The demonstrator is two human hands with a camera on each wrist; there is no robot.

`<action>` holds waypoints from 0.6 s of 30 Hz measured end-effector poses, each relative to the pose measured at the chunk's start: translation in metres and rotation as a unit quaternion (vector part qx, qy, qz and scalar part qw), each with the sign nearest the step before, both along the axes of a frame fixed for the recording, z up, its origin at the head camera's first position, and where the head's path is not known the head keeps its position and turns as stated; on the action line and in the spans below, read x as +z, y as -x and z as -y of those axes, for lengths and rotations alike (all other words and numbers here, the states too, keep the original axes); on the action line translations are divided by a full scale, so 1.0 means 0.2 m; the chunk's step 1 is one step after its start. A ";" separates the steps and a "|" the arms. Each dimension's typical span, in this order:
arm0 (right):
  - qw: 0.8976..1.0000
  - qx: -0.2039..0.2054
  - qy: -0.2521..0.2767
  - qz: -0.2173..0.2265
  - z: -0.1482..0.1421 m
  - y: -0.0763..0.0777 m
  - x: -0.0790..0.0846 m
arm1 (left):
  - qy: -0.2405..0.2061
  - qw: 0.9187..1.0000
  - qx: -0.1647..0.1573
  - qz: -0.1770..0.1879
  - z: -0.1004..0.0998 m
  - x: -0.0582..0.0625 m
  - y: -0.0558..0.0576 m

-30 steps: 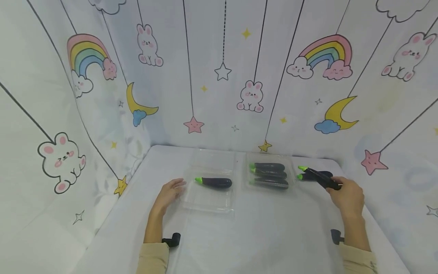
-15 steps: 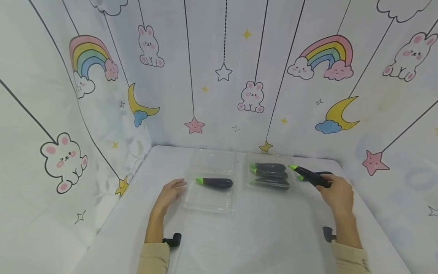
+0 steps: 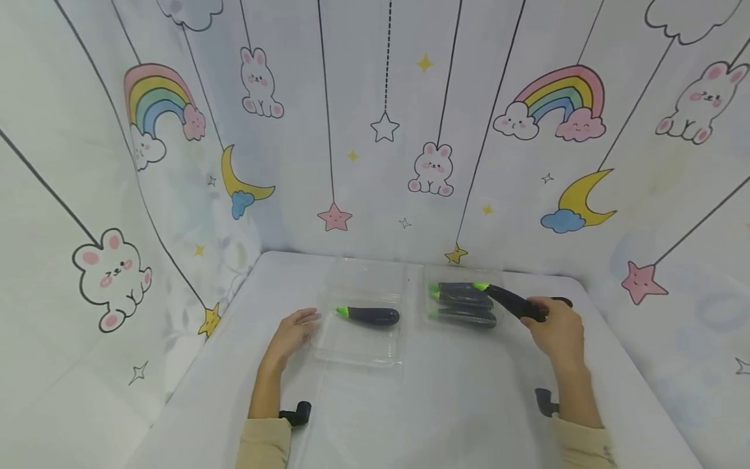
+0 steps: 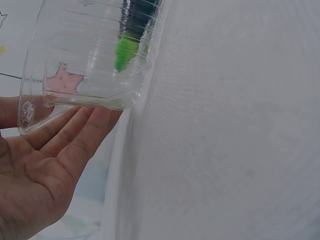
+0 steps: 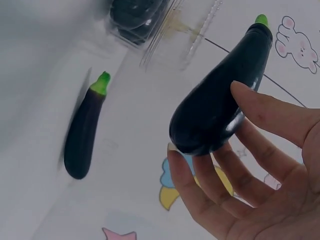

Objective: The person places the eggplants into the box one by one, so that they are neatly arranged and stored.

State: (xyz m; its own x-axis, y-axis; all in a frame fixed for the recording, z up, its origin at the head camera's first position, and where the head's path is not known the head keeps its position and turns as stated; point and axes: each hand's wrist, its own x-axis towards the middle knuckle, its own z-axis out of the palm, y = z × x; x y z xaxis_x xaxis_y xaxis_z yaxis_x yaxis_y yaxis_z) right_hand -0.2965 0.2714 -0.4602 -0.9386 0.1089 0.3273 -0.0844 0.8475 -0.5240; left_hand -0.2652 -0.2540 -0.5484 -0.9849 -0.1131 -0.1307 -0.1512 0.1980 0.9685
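My right hand (image 3: 559, 329) grips the blunt end of a dark eggplant (image 3: 508, 301) with a bright green stem. Thumb and fingers hold this eggplant (image 5: 220, 95) above the table in the right wrist view. Its stem end reaches over a clear plastic box (image 3: 430, 275), where several eggplants (image 3: 465, 314) lie side by side. Another eggplant (image 5: 84, 137) lies on the table, mostly hidden behind my right hand in the head view. At left, my left hand (image 3: 291, 332) rests its nearly straight fingers (image 4: 82, 137) against an opened clear box (image 3: 351, 350) containing one eggplant (image 3: 373, 316).
A white table (image 3: 451, 404) carries both boxes. The left box's raised lid (image 3: 366, 277) lies back toward the patterned curtain (image 3: 375, 176) behind the table. Black wrist mounts (image 3: 303, 413) sit on both forearms.
My right hand has carried the eggplant leftward, from above the loose eggplant to the right box, where its stem now overlaps the eggplants inside. My left hand has stayed at its box.
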 end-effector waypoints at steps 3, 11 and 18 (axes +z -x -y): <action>1.000 0.004 0.000 0.004 0.04 0.00 0.00 | 0.002 1.000 0.000 -0.001 0.00 0.00 0.00; 1.000 0.014 0.003 0.005 0.13 0.00 -0.01 | 0.002 1.000 -0.004 -0.004 0.00 0.00 0.00; 1.000 0.027 0.001 0.009 0.20 0.01 -0.01 | 0.003 1.000 -0.002 -0.004 0.00 0.00 0.00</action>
